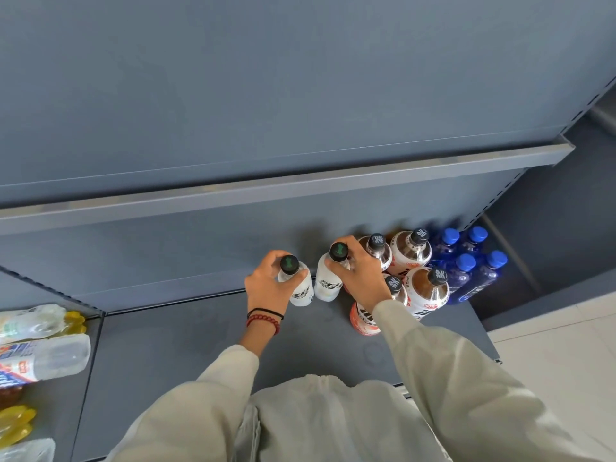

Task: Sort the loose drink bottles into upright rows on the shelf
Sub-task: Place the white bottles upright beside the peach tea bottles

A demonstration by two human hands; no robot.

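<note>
**Two white bottles held upright on the shelf**

Two white bottles with black caps are held side by side, upright, on the grey shelf (200, 345), towards its far edge. The left white bottle (301, 293) is gripped by the left hand (266, 285), whose fingers and thumb are curled round its shoulder just below the cap. The right white bottle (328, 283) is gripped at the neck by the right hand (361, 278), with the fingers wrapped round it under the cap. The two bottles stand just beside each other; whether they touch cannot be told.

Immediately right of them a cluster of orange-labelled bottles (411, 256) with black caps is seen upright, partly covered by the right hand and wrist. Further right, four blue bottles (466, 273) with blue caps are set in two short rows, close against the orange-labelled ones.

On the adjoining shelf section at the near left, loose bottles (43, 358) are seen lying on their sides. A red bead bracelet (265, 321) and a black band are worn on the left wrist. An upper shelf (300, 185) runs across above the bottles.
</note>
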